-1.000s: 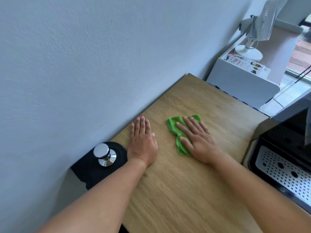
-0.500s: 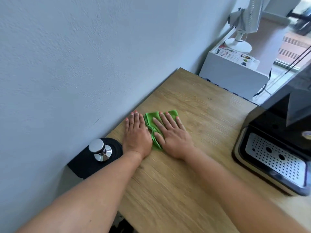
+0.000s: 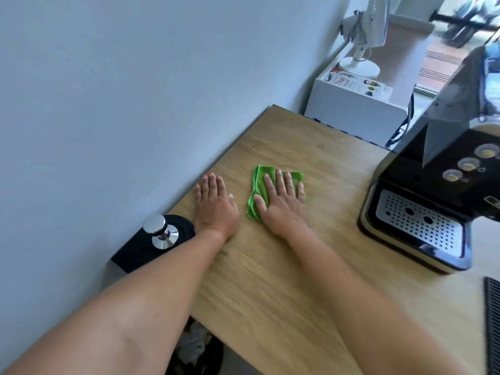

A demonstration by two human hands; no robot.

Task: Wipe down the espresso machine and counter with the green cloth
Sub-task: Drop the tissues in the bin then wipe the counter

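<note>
Two bare forearms, no sleeves in view up to the frame's lower edge. Left hand (image 3: 215, 209) and right hand (image 3: 281, 205) both uncovered, without gloves. Short fingernails (image 3: 210, 174) with a pinkish tint. Thin ring-like band on one left finger, too small to tell surely.

I'm at a home coffee corner: wooden desk (image 3: 284, 280), espresso machine (image 3: 433, 201) right, tamper (image 3: 159, 234) left, fan (image 3: 365, 36) on a far cabinet (image 3: 351, 112).

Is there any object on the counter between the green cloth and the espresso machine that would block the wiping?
Nothing visible does. The green cloth lies under the right hand, and only bare counter separates it from the espresso machine.
</note>
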